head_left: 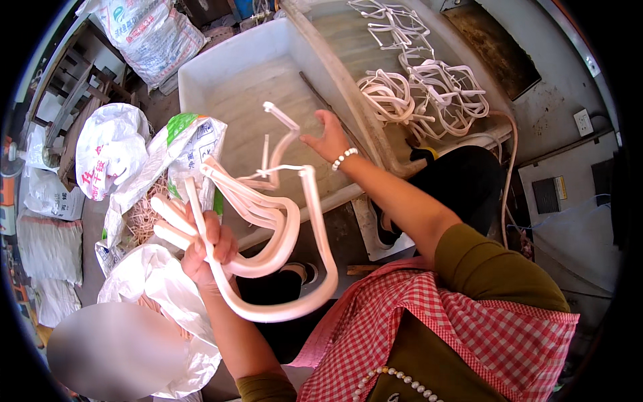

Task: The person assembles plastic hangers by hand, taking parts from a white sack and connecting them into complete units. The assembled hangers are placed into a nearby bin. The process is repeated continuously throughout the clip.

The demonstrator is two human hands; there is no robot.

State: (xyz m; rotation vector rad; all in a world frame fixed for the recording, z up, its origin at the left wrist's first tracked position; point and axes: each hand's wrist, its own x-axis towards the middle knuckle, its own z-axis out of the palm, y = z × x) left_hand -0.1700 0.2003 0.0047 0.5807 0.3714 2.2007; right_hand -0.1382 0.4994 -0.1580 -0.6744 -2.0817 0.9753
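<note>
Left hand [211, 248]: my fingers wrap the pale tube bundle [289, 231], near side of the white tub [228, 60].
Slip risk: a slack left grip could shed tubes; loose bent ends might snag.
Right hand [328, 139]: spread over the tub; tube contact, I can't tell.
Open sack [201, 141]: left of tub, pinkish strips [147, 218] inside.
Second tub [349, 104]: right of tub, tangled tubes [449, 87].
</note>
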